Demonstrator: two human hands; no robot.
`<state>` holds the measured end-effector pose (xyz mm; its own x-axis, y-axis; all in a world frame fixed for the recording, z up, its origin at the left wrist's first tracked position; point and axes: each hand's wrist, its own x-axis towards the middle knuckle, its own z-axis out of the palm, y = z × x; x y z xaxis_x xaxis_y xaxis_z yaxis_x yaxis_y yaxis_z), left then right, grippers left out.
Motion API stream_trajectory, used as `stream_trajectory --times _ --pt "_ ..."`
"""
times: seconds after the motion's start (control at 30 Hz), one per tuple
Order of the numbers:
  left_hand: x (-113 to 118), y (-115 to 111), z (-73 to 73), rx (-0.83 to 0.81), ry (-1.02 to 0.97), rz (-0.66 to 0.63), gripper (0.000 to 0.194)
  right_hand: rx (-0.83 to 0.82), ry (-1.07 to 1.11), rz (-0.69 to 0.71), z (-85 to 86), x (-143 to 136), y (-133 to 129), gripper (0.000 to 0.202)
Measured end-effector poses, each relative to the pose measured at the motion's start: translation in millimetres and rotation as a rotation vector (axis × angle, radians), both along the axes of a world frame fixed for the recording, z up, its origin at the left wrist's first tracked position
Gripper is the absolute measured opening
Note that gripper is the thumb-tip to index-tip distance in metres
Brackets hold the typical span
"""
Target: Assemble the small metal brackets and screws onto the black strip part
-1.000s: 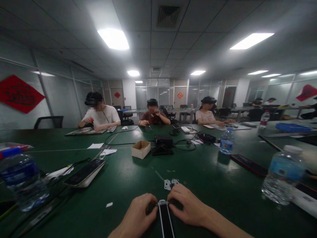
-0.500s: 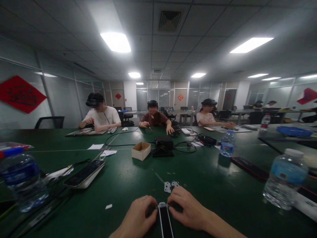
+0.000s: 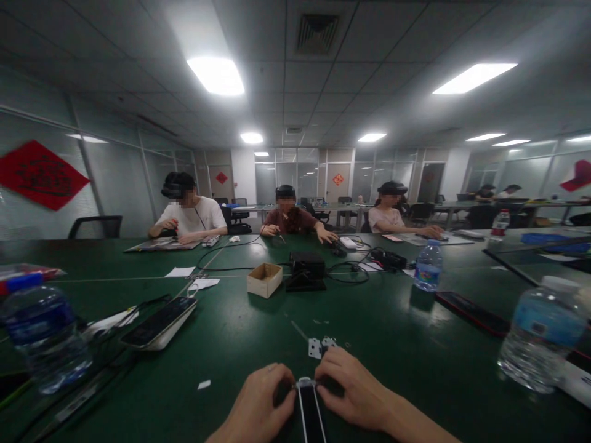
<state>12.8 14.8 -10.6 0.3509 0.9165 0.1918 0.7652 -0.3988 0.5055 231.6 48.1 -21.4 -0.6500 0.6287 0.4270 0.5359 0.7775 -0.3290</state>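
Observation:
A white-framed smartphone [image 3: 311, 415] with a dark front lies at the bottom middle, its near end cut off by the frame's edge. At its far left corner, my left hand [image 3: 263, 400] has thumb and fingers closed on the edge. My right hand [image 3: 353, 387] pinches the opposite corner, also closed. Exact fingertip contact is hard to make out. Just beyond the right hand are small metal plates [image 3: 314, 348] with holes, partly hidden by its fingers. A small white scrap [image 3: 204, 384] lies left of my left hand.
On the green table stand an open small box [image 3: 265, 282], a black device [image 3: 305, 271] with cables, a phone on a white block [image 3: 159, 326], and water bottles [image 3: 538, 335] at both sides. Three co-workers [image 3: 286, 215] sit across. A dark phone [image 3: 471, 312] lies right.
The view has shifted slightly. Across the table, the middle co-worker's hand has moved a little to the right. My hands keep their hold at the smartphone's far corners.

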Motion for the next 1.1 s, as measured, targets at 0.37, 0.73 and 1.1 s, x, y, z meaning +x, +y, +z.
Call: stream_trajectory --times 0.37,0.73,1.1 --pt "-3 5 -3.5 0.015 0.044 -0.048 0.013 -0.005 0.039 -0.009 -3.2 0 1 0.008" --pt "-5 5 -4.1 0.022 0.054 -0.046 0.014 -0.036 -0.012 -0.013 -3.3 0 2 0.009" --pt "-4 3 0.8 -0.001 0.06 -0.053 0.015 0.024 -0.07 -0.081 12.1 7 1 0.014"
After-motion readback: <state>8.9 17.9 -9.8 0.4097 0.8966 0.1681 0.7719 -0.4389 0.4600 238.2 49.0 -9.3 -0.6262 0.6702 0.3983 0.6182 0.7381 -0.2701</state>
